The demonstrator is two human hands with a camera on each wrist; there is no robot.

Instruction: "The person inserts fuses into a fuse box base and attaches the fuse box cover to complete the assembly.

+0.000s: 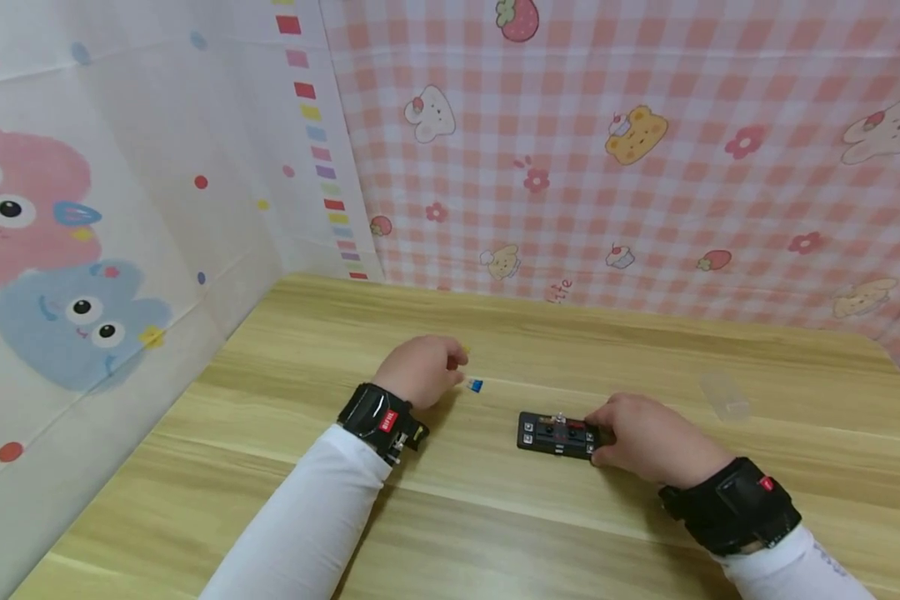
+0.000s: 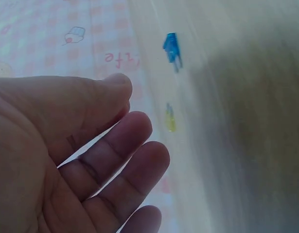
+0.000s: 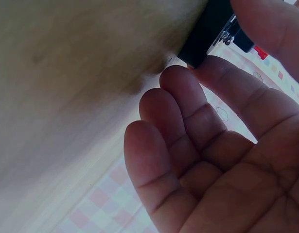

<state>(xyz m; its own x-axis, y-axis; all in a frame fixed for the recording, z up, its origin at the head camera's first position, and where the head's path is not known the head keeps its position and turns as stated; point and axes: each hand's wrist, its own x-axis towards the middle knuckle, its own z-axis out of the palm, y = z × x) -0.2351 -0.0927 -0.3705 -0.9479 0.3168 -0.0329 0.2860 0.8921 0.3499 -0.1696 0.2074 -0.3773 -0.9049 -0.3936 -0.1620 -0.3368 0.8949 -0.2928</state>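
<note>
My right hand (image 1: 652, 437) grips the right end of a black fuse block (image 1: 542, 435) between thumb and fingers. The block has silver screw terminals near its ends, a red piece and a clear part on top. In the right wrist view only one end of the black block (image 3: 207, 34) shows. My left hand (image 1: 420, 371) hovers over the table, its fingers loosely bent and nothing visible in them. Just past its fingertips lies a small blue blade fuse (image 1: 476, 386) with metal prongs. A yellow blade fuse (image 2: 170, 121) lies farther back, mostly hidden by the hand in the head view.
A clear plastic piece (image 1: 726, 398) lies on the wooden table (image 1: 495, 533), behind and right of the right hand. A pink checked cloth (image 1: 570, 192) hangs along the table's back edge. A white printed cloth (image 1: 217, 225) hangs on the left.
</note>
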